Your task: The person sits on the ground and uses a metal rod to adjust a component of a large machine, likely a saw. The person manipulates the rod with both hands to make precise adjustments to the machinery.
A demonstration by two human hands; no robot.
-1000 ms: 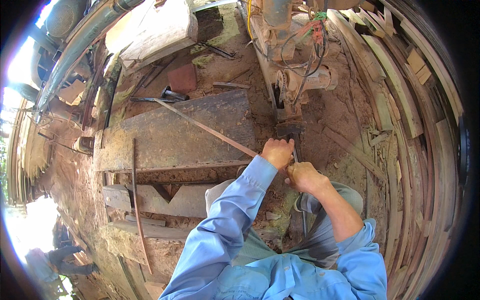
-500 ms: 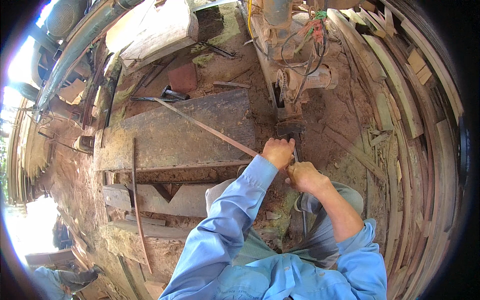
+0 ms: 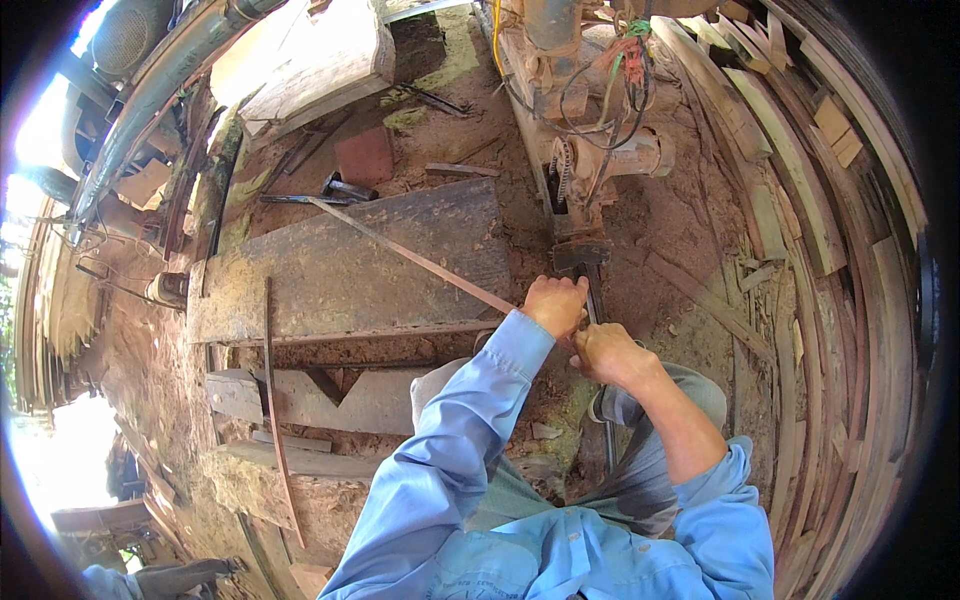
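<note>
Head view: both hands wrap tight around a long metal bar (image 3: 594,300), left hand (image 3: 555,304) just above right hand (image 3: 605,352). Its dark head (image 3: 581,254) sits against the rusty machine (image 3: 590,165), beside the big wooden plank (image 3: 350,265).

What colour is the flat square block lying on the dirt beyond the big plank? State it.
Reddish-brown, like a brick: the square block shows best in the head view.
</note>
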